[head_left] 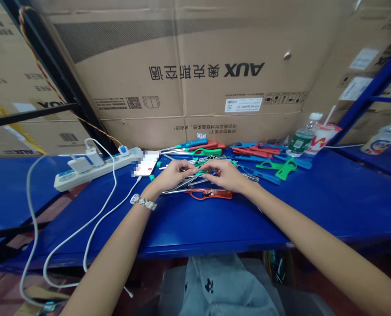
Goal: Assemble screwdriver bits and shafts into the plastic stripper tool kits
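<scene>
Both hands meet over a pile of lighter parts at the middle of the bench. My left hand is closed, thumb and fingertips pinching a small green plastic part. From the other side, my right hand pinches the same part. Its exact kind is mostly hidden by the fingers. Thin metal lighter tubes lie under the hands. Nearer to me rests an orange long-necked lighter shell, its inner parts exposed. Behind the hands, finished-looking long lighters with green, red and blue handles lie side by side.
Loose red, blue and green handle shells lie to the right. Beyond them stand a water bottle and a cup with a straw. At left are a phone, a power strip and white cables. Cardboard backs the bench.
</scene>
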Demonstrator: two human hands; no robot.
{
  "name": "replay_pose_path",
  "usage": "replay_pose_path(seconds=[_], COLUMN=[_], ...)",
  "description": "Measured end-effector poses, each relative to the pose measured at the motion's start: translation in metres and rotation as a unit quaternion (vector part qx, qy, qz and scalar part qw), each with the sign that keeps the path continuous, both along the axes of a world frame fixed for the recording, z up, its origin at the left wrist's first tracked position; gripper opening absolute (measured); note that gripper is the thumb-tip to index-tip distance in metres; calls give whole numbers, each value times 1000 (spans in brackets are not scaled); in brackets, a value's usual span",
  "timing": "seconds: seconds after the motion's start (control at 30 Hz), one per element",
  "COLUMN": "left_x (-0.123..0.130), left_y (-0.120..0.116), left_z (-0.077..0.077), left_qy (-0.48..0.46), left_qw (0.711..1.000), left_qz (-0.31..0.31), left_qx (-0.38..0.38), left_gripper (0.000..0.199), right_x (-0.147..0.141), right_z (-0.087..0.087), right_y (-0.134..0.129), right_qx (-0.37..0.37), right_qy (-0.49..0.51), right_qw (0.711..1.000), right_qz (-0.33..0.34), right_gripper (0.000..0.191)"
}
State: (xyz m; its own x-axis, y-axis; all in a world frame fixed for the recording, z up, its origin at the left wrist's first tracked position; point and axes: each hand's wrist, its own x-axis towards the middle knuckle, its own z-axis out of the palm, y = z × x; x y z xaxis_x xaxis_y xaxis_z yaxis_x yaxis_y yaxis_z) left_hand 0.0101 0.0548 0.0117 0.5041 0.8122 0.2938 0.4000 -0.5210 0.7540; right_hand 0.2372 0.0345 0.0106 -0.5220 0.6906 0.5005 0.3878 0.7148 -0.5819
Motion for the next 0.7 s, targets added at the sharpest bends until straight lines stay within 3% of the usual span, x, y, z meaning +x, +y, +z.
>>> replay_pose_path(seconds=[0.1, 0.33, 0.57, 0.7], left_x=[0, 10, 4, 4], left_y=[-11, -33, -26, -29], left_z=[3, 7, 6, 7], left_qy=[-1, -32, -58, -29], left_qw=[1000, 991, 995, 997], left_qz=[-2, -8, 10, 3], left_qx=[9, 132, 77, 75], left_gripper=[30, 16, 17, 18], right_x=[-1, -3, -5, -7], right_z=[-3, -17, -14, -12], right_y=[-6, -3, -8, -10], right_qx=[-56, -198, -183, -187], right_qy=[30, 165, 174, 163], right_qw=[998, 966, 967, 969], right_qz=[-10, 29, 42, 16], right_gripper=[15, 23, 27, 27])
